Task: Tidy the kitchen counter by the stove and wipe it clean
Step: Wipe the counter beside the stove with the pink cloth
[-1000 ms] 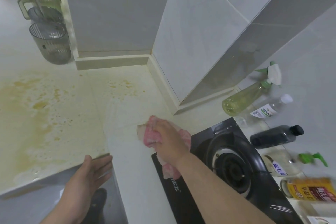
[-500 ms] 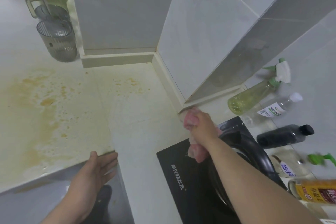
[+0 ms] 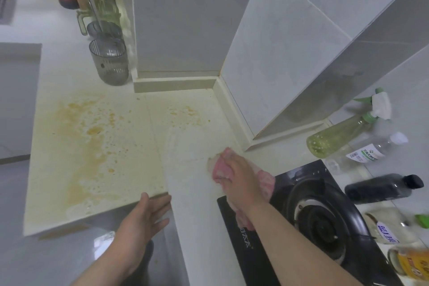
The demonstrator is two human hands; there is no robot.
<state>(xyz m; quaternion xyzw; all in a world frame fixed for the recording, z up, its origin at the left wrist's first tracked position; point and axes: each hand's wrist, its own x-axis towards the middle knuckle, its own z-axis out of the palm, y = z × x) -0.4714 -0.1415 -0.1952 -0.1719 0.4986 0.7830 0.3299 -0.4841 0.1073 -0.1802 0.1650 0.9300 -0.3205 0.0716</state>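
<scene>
My right hand (image 3: 240, 173) pressed the pink cloth (image 3: 218, 168) onto the table (image 3: 197, 206) just left of the stove (image 3: 318, 220), fingers curled round it. My left hand (image 3: 144, 216) lay straight-fingered against the table's front edge. The yellow stains (image 3: 92, 132) lay to the cloth's left and farther back, so I judged the next stroke should run leftward.

the stained counter (image 3: 97, 146) lies open; cups (image 3: 109, 65) crowd its far corner, the stove (image 3: 320, 220) and bottles (image 3: 336, 134) block the right.
</scene>
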